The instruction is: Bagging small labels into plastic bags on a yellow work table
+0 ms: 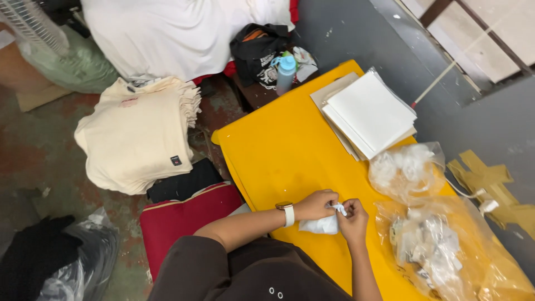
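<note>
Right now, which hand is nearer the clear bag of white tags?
Right. The right hand sits just left of the bag of tags in the picture, pinching a small white piece. The left hand, with the watch, is farther, beyond the right hand.

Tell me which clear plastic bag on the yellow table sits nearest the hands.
The lower clear plastic bag full of small white pieces, right beside the right hand; the other bag lies farther up by the white sheet stack.

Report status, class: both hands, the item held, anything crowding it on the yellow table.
Left hand and right hand pinching a small white tag, white cloth beneath. Plastic bags close on the right; paper stack further up.
</note>
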